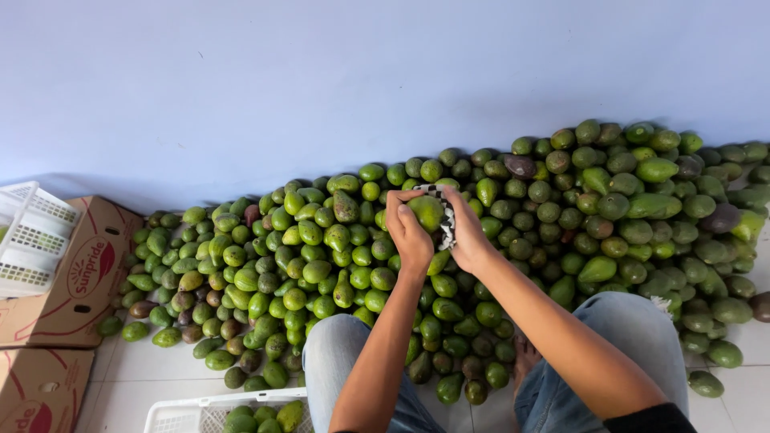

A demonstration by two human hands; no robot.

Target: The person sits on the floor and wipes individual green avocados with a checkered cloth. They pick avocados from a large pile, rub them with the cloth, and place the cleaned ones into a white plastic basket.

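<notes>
A green avocado (426, 212) is held up in front of me between both hands, above a big heap of green avocados (561, 208) piled on the floor against the wall. My left hand (407, 232) grips the fruit from the left side. My right hand (465, 234) holds it from the right together with a white foam net sleeve (445, 218) with a dark edge, which wraps partly round the avocado. Both forearms reach forward over my knees in blue jeans.
Brown cardboard boxes (76, 281) stand at the left, with a white plastic crate (28, 232) on top. Another white crate (200, 413) holding several avocados sits by my left knee. A pale blue wall (361, 80) backs the heap. White floor tiles show at lower left and right.
</notes>
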